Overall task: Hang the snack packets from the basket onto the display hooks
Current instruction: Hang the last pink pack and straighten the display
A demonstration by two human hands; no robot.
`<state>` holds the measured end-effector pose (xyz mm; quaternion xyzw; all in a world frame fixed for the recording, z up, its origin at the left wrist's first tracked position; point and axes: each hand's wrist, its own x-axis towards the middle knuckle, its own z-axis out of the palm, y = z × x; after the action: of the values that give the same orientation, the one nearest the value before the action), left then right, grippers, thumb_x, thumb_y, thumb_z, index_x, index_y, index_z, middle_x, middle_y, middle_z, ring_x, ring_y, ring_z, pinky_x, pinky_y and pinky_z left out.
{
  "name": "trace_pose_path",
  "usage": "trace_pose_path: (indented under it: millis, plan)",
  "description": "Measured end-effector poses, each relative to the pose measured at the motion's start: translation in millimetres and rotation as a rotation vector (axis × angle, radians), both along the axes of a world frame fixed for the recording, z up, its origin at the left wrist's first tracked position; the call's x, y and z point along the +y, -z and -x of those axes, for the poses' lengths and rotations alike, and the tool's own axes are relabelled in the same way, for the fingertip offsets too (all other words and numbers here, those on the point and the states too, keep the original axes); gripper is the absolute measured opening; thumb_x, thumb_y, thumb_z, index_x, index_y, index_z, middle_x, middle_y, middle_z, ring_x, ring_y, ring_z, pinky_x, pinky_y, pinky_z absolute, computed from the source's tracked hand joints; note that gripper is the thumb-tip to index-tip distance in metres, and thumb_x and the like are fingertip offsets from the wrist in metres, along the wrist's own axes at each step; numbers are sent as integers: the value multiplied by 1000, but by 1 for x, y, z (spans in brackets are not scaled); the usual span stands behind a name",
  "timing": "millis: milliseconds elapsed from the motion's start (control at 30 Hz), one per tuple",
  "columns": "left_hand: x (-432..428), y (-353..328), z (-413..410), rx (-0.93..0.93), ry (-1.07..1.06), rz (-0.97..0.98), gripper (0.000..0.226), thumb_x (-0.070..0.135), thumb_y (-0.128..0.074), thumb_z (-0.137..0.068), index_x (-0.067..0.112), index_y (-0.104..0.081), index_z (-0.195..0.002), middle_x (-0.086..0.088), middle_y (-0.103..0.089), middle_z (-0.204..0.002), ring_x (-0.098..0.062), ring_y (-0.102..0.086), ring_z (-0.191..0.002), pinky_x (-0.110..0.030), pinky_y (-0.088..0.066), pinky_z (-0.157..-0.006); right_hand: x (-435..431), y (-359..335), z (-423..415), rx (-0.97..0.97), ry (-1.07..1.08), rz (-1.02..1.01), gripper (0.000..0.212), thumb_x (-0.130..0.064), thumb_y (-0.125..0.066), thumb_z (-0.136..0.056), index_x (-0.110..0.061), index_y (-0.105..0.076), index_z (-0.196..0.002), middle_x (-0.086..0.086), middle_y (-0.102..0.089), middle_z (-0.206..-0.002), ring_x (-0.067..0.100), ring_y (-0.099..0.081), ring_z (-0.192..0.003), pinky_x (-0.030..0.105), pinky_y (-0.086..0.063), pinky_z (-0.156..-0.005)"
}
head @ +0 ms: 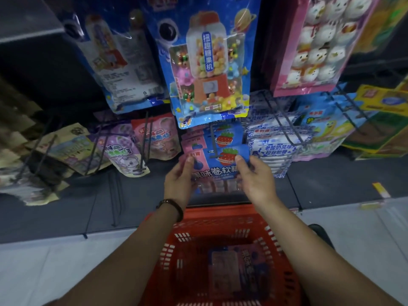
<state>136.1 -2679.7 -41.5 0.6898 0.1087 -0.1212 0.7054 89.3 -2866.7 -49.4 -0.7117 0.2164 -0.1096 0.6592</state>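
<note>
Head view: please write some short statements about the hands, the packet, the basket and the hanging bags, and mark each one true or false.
1. The left hand and the right hand hold the same packet. True.
2. The basket holds nothing. False: a second packet lies in it.
3. A bracelet is on the left wrist. True.
4. The blue bag hangs below the held packet. False: it hangs above it.
</note>
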Motion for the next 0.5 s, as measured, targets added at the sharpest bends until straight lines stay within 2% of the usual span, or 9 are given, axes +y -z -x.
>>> trace_pose_path:
  millis: [67, 133, 233, 300, 333, 400, 467, 500]
  plan:
    - [-3, -1, -5, 3, 6, -4, 32, 42, -61, -105, 17, -78, -93, 13, -79, -88, -6, -67, -70, -29, -62, -68, -2, 0, -4, 18, 24, 8, 41, -72, -62, -82, -34, -74, -89, -2, -71, -74, 19, -65, -69, 52, -59, -72]
    - [-5, -1, -10, 6, 16, -37, 32, 43, -60, -105, 22, -77, -88, 13, -79, -88, -4, -69, -69, -28, -59, -65, -2, 0, -5, 39, 45, -11, 40, -69, -64, -85, -31, -74, -88, 1, -73, -77, 23, -70, -72, 59, -61, -78]
    - [-7, 1, -11, -5, 25, -77, 38, 44, -60, -106, 33, -79, -75, 13, -80, -91, -7, -70, -76, -34, -58, -72, -3, -1, -5, 67, 57, 5, 31, -64, -66, -90, -34, -70, -82, -1, -72, -77, 35, -74, -82, 62, -61, -82]
    - [-7, 3, -11, 3, 6, -93, 38, 43, -60, -105, 38, -81, -74, 13, -81, -91, -11, -70, -81, -39, -58, -78, -3, 0, -4, 78, 51, -14, 21, -56, -68, -94, -44, -68, -77, -13, -70, -71, 31, -75, -83, 63, -61, -85]
    - [-7, 5, -11, 9, -4, -90, 37, 43, -61, -105, 38, -81, -75, 13, -81, -90, -15, -71, -82, -41, -59, -80, -4, 3, -4, 83, 48, -13, 22, -49, -69, -97, -48, -67, -75, -19, -69, -69, 28, -76, -84, 62, -61, -86]
    - [-6, 5, -10, 22, -8, -89, 34, 45, -62, -104, 37, -82, -78, 15, -81, -88, -27, -73, -88, -44, -60, -84, -4, 7, -6, 75, 44, 21, 21, -43, -69, -100, -48, -68, -80, -22, -70, -72, 23, -77, -87, 55, -63, -86]
    - [-8, 4, -12, 33, -26, -92, 33, 46, -63, -103, 37, -82, -79, 18, -80, -84, -30, -70, -85, -44, -60, -81, -2, 6, -5, 60, 39, 54, 1, -39, -69, -101, -40, -70, -100, -19, -72, -85, 15, -74, -88, 37, -59, -82]
    - [-10, 2, -14, 42, -44, -96, 32, 47, -63, -103, 34, -82, -79, 18, -79, -79, -27, -65, -80, -41, -58, -76, -1, 7, -5, 60, 39, 81, 13, -37, -70, -101, -33, -69, -113, -17, -72, -96, 8, -71, -91, 27, -55, -81]
